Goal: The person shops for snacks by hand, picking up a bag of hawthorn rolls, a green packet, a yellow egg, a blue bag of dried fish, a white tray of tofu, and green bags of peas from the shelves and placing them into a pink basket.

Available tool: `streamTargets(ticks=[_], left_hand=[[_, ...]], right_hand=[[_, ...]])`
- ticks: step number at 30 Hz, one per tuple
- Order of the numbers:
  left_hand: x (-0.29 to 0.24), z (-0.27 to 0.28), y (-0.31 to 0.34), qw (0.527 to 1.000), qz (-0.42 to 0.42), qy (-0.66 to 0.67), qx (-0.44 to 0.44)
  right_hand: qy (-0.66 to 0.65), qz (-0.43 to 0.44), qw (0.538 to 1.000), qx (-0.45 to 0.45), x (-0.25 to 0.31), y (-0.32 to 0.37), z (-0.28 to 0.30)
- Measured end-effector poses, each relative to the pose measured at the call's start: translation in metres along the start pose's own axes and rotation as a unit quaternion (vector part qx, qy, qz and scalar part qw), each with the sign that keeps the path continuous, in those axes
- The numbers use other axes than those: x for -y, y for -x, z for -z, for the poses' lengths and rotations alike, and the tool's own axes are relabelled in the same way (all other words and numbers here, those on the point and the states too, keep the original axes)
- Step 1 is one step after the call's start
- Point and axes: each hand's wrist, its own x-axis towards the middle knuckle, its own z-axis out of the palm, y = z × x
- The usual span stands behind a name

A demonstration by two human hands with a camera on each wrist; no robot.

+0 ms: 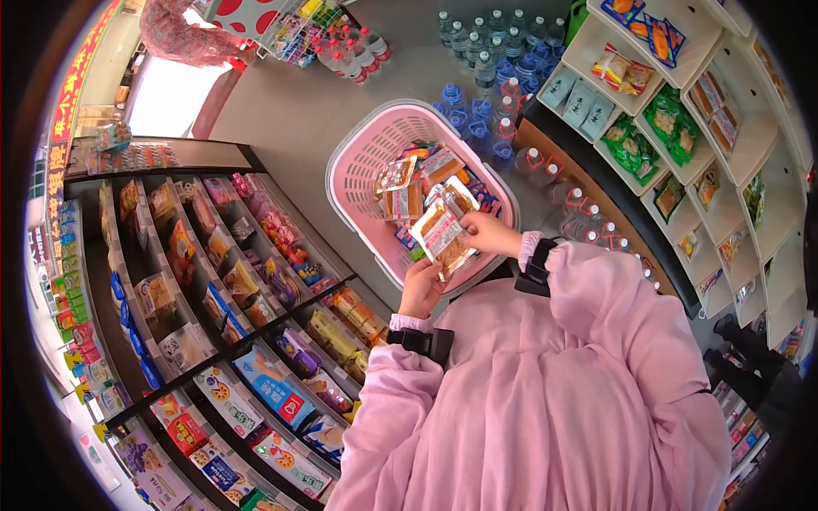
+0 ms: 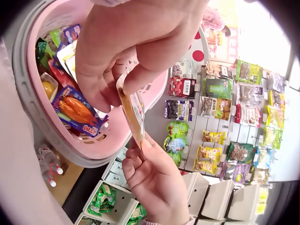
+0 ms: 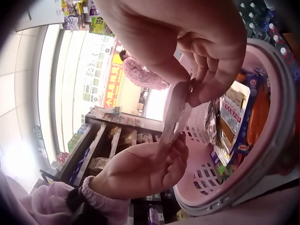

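Both hands hold one flat, clear-wrapped snack packet (image 1: 441,237) with brown food inside and a red-and-white label. My left hand (image 1: 422,288) pinches its near end, while the right hand (image 1: 492,234) grips the opposite upper edge. Seen edge-on in the left wrist view, the packet (image 2: 133,112) spans from thumb to thumb. Beneath the hands stands a pink plastic basket (image 1: 351,162) with slotted walls. Several packaged snacks lie in it, among them a brown packet (image 1: 398,203) and a blue bag with an orange picture (image 2: 75,111).
Snack shelves (image 1: 223,347) line the left side, and white display bins (image 1: 588,49) rise on the right. Water bottles (image 1: 484,68) stand on the floor beyond the basket, with red-capped bottles (image 1: 545,166) along the right. A person in pink (image 1: 183,38) is at the far left.
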Motion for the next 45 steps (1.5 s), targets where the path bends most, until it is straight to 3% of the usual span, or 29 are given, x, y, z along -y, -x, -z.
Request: streamTargets(ticks=[4,7,9,10,11,13,15,17,18,19,20,21,22,23,25,28,31,33,34,35,38,43,45], left_hand=[[0.011,0.038,-0.016,0.998,-0.046,0.033,0.014],[0.005,0.026,-0.011,0.995,-0.047,0.044,-0.074],[0.006,0.032,-0.013,0.993,-0.054,0.063,-0.081],[0.007,0.034,-0.013,0.993,-0.062,0.057,-0.087],[0.009,0.034,-0.013,0.992,-0.069,0.051,-0.089],[0.005,0.026,-0.005,0.995,-0.058,0.053,-0.053],[0.006,0.035,-0.007,0.999,-0.028,0.042,-0.009],[0.003,0.028,-0.004,0.999,-0.013,0.023,0.030],[-0.002,0.011,0.003,1.000,-0.007,0.005,-0.001],[-0.007,-0.004,0.008,0.999,-0.003,-0.015,-0.034],[-0.010,-0.009,0.004,1.000,0.002,-0.015,0.020],[-0.012,-0.028,0.004,0.999,-0.007,-0.040,0.014],[-0.015,-0.047,0.002,0.997,-0.011,-0.060,0.037],[-0.017,-0.066,0.000,0.995,-0.017,-0.080,0.058],[-0.016,-0.113,-0.001,0.988,-0.032,-0.124,0.091],[-0.007,-0.175,-0.018,0.970,-0.041,-0.161,0.176],[0.007,-0.249,-0.027,0.944,-0.030,-0.224,0.239],[0.018,-0.299,-0.031,0.921,-0.025,-0.267,0.282],[0.024,-0.322,-0.033,0.910,-0.024,-0.283,0.304],[0.030,-0.344,-0.034,0.898,-0.024,-0.297,0.324],[0.049,-0.409,-0.036,0.865,-0.038,-0.326,0.380],[0.093,-0.499,-0.045,0.883,-0.139,-0.255,0.370],[0.099,-0.528,-0.052,0.892,-0.139,-0.222,0.367]], right_hand=[[0.047,0.011,0.999,0.015,-0.008,-0.032,-0.028],[0.033,-0.033,0.999,0.027,-0.009,-0.047,-0.043],[0.040,0.030,0.999,0.003,0.021,-0.026,-0.034],[0.022,0.053,0.997,0.047,0.022,-0.023,-0.031],[0.007,0.076,0.993,0.088,0.022,-0.020,-0.026],[0.015,0.144,0.987,0.064,-0.007,-0.023,-0.032],[-0.005,0.144,0.979,0.144,-0.043,-0.028,-0.029],[0.026,0.021,0.991,0.129,-0.027,-0.001,0.007],[0.090,0.058,0.982,0.159,-0.009,0.013,0.035],[0.031,0.061,0.995,0.077,-0.020,0.026,0.045],[-0.018,0.028,0.997,0.071,-0.027,0.034,0.061],[-0.069,-0.003,0.995,0.067,-0.020,0.048,0.080],[0.016,0.058,0.998,0.007,-0.016,0.067,0.102],[-0.015,0.025,0.999,0.035,-0.009,0.082,0.124],[-0.059,0.014,0.997,-0.050,-0.028,0.105,0.154],[-0.125,0.076,0.978,-0.151,-0.045,0.143,0.198],[-0.168,0.094,0.960,-0.205,-0.031,0.195,0.248],[-0.171,0.028,0.961,-0.214,0.002,0.240,0.279],[-0.165,0.105,0.952,-0.237,-0.026,0.236,0.290],[-0.164,0.116,0.948,-0.247,-0.025,0.248,0.304],[-0.218,0.158,0.909,-0.317,-0.036,0.260,0.342],[-0.414,0.145,0.811,-0.387,-0.039,0.256,0.411],[-0.434,0.188,0.795,-0.379,-0.057,0.242,0.435]])
